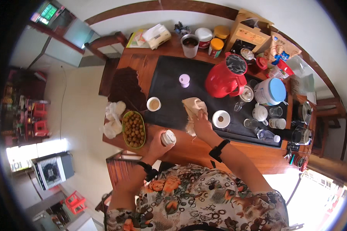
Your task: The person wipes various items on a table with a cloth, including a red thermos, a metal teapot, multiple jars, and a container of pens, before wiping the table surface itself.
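Note:
My left hand (159, 144) holds a small white lidded cup (169, 137) over the table's front edge. On the black mat, my right hand (202, 125) rests its fingers on a crumpled beige cloth (195, 106); whether they pinch it is hard to tell. A white cup with tan contents (153, 104) stands left of the cloth, and a white bowl-like piece with a dark round centre (221, 119) lies right of my right hand. Farther back is a small pale purple object (184, 80). The red thermos jug (227, 76) stands behind the cloth, to the right.
A green basket of round brown fruit (144, 131), plastic bags (112, 130) and a dark cloth (125, 86) lie at the left. Glasses, a white teapot (260, 112), a plastic bottle (267, 136) and a blue-lidded tub (270, 91) crowd the right. Tins and a cardboard box (248, 34) line the back.

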Motion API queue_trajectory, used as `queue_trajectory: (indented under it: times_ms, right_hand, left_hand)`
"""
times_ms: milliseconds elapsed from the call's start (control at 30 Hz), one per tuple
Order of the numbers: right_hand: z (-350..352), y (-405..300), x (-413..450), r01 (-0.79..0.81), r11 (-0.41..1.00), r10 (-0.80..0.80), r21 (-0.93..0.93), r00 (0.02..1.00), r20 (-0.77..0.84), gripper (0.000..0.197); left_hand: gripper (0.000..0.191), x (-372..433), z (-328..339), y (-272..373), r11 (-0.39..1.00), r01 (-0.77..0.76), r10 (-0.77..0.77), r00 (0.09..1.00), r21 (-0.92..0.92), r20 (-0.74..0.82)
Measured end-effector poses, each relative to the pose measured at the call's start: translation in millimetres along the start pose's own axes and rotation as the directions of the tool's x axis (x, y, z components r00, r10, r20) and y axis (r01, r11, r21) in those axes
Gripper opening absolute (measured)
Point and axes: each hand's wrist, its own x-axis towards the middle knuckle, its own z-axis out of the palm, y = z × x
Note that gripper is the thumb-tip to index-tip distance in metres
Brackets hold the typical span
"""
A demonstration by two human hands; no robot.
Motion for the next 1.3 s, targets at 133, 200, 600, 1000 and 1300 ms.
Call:
queue_trajectory:
  times_ms: [133, 200, 600, 1000, 1300]
  right_hand:
    - [19, 11, 0, 0.01, 0.996, -0.023, -0.085, 0.988, -0.153, 0.063]
    - [10, 6, 9, -0.034, 0.998, 0.042, 0.06, 0.99, -0.131, 0.065]
    - [-11, 5, 39, -0.179, 0.983, 0.181, 0.027, 0.971, -0.155, 0.074]
    - [-29, 11, 81, -0.162, 0.986, 0.165, 0.037, 0.982, -0.089, 0.081]
    - [-24, -8, 50, -0.038, 0.997, 0.026, -0.062, 0.983, -0.181, 0.067]
  left_hand:
    - [0.071, -3, -18, 2, 0.966, -0.183, 0.164, 0.98, 0.181, 0.113]
    - [0.072, -9, -22, 3, 0.949, -0.178, 0.147, 0.98, 0.259, 0.134]
    - [0.074, 6, -18, -10, 0.99, -0.121, 0.131, 0.978, -0.066, 0.16]
    - [0.072, 28, -49, -10, 0.871, -0.4, 0.313, 0.899, 0.284, 0.307]
    - [0.079, 226, -13, 120, 0.735, -0.532, 0.563, 0.825, 0.42, 0.059]
